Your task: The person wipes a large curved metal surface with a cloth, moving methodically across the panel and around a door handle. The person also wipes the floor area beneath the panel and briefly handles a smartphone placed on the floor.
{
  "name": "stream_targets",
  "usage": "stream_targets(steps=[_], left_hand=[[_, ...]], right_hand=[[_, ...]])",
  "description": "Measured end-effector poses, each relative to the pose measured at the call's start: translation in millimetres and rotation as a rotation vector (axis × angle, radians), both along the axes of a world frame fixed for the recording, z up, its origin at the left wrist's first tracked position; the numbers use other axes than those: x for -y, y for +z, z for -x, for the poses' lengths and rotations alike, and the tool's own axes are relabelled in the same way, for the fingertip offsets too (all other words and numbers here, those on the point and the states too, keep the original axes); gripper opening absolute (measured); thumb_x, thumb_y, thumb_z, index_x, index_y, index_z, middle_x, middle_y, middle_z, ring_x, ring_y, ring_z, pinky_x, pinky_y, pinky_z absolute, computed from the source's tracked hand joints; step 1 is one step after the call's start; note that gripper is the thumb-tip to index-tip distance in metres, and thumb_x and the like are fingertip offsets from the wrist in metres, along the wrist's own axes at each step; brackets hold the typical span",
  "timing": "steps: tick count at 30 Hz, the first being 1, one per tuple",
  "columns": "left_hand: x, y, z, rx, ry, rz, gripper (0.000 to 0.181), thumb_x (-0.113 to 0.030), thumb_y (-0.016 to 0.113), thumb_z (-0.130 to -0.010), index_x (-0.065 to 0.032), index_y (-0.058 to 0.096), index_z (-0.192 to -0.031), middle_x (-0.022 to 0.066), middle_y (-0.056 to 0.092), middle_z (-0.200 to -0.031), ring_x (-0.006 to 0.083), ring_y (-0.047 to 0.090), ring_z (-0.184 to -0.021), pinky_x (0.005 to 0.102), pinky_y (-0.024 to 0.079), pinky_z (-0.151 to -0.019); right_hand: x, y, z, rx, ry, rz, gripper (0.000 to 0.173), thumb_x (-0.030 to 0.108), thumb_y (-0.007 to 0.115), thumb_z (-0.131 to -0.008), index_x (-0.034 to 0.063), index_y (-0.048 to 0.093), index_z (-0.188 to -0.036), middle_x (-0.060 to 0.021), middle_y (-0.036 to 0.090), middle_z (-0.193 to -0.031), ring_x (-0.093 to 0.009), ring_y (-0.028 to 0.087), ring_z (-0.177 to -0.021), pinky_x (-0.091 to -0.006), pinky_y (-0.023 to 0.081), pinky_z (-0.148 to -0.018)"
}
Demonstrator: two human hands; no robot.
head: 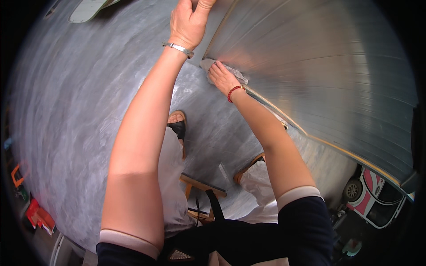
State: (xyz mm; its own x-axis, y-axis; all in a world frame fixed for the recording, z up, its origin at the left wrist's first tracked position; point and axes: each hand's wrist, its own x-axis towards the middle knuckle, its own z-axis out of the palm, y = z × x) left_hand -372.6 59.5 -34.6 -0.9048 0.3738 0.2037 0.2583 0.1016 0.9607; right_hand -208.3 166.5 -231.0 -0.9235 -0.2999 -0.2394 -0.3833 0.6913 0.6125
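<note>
My left hand is raised at the top centre, its fingers partly cut off by the picture's edge, and a silver bracelet circles its wrist. I cannot see whether it grips anything. Lower and to the right, my right hand presses a crumpled pale cloth flat beneath its fingers, against the lower corner of a large shiny panelled surface. Red beads circle the right wrist. The cloth lies beside the panel's narrow edge strip.
Grey marbled floor spreads beneath me, with my sandalled feet on it. Between my legs stands a wooden stool. A red object lies at lower left; a pink and white vehicle is at lower right. Something white shows at upper left.
</note>
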Motion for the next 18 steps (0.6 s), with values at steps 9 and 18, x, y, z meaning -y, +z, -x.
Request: stream_targets(steps=[9, 18], left_hand=[[-0.8, -4.0, 2.8, 0.053, -0.056, -0.053, 0.065, -0.048, 0.048, -0.097, 0.0063, 0.047, -0.133, 0.024, 0.052, -0.131, 0.031, 0.047, -0.124, 0.0371, 0.033, -0.107], [-5.3, -20.4, 7.1, 0.059, -0.096, -0.18, 0.063, -0.048, 0.046, -0.098, 0.0025, 0.046, -0.135, 0.0168, 0.047, -0.137, 0.0257, 0.039, -0.129, 0.0344, 0.026, -0.111]], right_hand=[[-86.3, 34.9, -159.2, 0.433, -0.067, -0.245, 0.031, 0.026, 0.052, -0.088, 0.0125, 0.069, -0.11, -0.0002, 0.05, -0.127, -0.023, 0.038, -0.124, -0.0433, 0.034, -0.099], [-111.4, 133.3, -239.2, 0.026, -0.369, 0.238, 0.025, 0.017, 0.054, -0.081, 0.0115, 0.064, -0.102, -0.0017, 0.052, -0.108, -0.021, 0.047, -0.113, -0.041, 0.037, -0.094]])
